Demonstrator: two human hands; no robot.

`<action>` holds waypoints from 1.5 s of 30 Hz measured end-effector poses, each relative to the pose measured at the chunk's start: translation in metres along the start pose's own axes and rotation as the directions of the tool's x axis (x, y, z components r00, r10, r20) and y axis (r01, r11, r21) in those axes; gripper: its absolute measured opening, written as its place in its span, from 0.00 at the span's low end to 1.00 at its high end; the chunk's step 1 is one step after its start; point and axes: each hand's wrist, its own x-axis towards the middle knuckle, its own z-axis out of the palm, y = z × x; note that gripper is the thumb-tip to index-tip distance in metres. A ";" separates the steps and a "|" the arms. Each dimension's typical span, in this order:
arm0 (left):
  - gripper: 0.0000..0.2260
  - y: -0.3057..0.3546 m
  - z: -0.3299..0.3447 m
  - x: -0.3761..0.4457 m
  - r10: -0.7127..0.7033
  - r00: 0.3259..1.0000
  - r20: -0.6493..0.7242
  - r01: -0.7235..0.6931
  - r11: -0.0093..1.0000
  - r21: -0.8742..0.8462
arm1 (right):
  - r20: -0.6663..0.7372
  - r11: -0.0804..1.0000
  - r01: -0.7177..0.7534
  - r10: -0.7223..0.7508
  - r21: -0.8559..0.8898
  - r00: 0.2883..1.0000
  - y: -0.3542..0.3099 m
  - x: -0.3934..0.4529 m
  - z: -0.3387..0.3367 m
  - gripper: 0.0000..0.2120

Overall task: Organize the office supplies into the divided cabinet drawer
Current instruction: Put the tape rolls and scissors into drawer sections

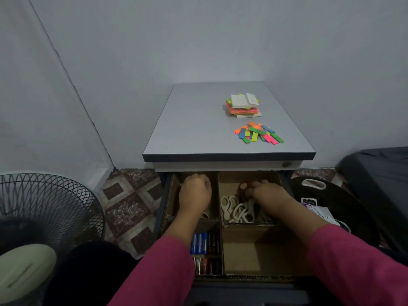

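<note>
The open drawer (223, 278) is split by cardboard dividers. My left hand (195, 191) reaches into the back-left compartment with fingers curled; what it holds is hidden. My right hand (268, 192) is in the back-right compartment, fingers curled on red-handled scissors (242, 187), above several white-handled scissors (237, 209). Blue markers (199, 242) and dark pens (207, 266) lie in the front-left compartments. On the cabinet top (194, 129) sit a stack of sticky notes (242, 105) and a pile of coloured flags (258, 133).
A black fan (46, 208) stands on the tiled floor at left. Right of the cabinet are a dark round object with a white handle (313, 184), some papers (318, 212) and a dark covered surface (379, 173). The front-right compartment (249, 250) holds nothing.
</note>
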 end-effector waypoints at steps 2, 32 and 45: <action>0.08 0.000 0.000 0.000 -0.004 1.000 0.007 0.004 1.000 0.002 | -0.025 0.997 -0.043 0.045 0.071 0.999 0.001 -0.001 -0.006 0.19; 0.08 0.001 -0.001 0.000 -0.026 0.998 0.059 0.024 0.999 0.036 | 0.155 0.646 -0.383 0.381 0.660 0.911 -0.016 -0.001 0.002 0.26; 0.07 0.003 -0.001 -0.003 0.046 0.998 -0.029 -0.046 0.999 0.001 | 0.061 0.656 -0.322 0.388 0.683 0.920 -0.022 -0.011 -0.004 0.15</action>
